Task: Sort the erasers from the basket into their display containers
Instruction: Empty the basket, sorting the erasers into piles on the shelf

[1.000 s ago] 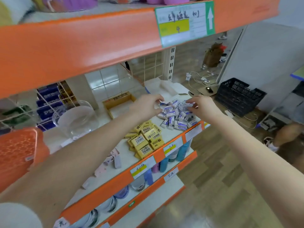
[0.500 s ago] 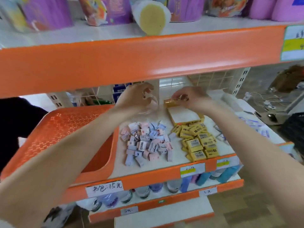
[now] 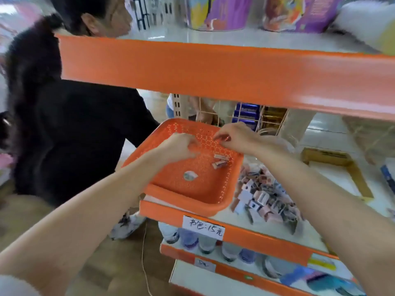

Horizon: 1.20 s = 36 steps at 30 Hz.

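The orange perforated basket point(image 3: 188, 197) sits at the left end of the middle shelf. A few small pink-wrapped erasers point(image 3: 220, 160) lie near its right wall, and a round sticker point(image 3: 189, 175) lies on its floor. My left hand point(image 3: 181, 146) reaches down into the basket with its fingers bent and apart, just left of the erasers, and nothing shows in it. My right hand point(image 3: 235, 137) hovers over the basket's far right corner with loosely curled fingertips, above the erasers. A pile of pastel erasers point(image 3: 265, 195) lies on the shelf right of the basket.
A clear round container point(image 3: 284, 144) stands behind my right wrist. An open cardboard box point(image 3: 342, 165) stands further right. The orange upper shelf edge point(image 3: 213, 67) hangs low overhead. A person in black point(image 3: 74, 135) crouches at the left, close to the basket. Bottles fill the lower shelf point(image 3: 205, 242).
My view swung left. Both hands left the clear container and the cardboard box and moved left over the orange basket, the left one now down inside it.
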Motion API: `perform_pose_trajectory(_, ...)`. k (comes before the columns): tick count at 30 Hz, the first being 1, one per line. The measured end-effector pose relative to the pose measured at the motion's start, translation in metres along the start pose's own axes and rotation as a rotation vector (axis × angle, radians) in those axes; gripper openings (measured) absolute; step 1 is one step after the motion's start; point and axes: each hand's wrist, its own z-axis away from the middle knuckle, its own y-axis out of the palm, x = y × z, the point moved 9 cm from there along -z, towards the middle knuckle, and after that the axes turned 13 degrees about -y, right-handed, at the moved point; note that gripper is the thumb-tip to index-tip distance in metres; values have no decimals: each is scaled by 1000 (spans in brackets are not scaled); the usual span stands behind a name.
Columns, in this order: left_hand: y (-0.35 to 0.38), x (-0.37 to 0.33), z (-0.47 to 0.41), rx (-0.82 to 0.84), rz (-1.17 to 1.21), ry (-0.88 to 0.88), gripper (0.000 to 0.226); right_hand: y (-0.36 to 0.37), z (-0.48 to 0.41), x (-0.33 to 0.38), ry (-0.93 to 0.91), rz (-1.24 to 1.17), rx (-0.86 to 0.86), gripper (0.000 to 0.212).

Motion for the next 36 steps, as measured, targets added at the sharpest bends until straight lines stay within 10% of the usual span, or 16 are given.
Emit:
perform_pose_trajectory(9,65,-37,-30,245,-267,8,56,57,-35,-36,186,379,424,22)
perform_pose_trajectory(36,30,55,-15,176,-48,-99,18,69,-42,-24,193,312,284,16)
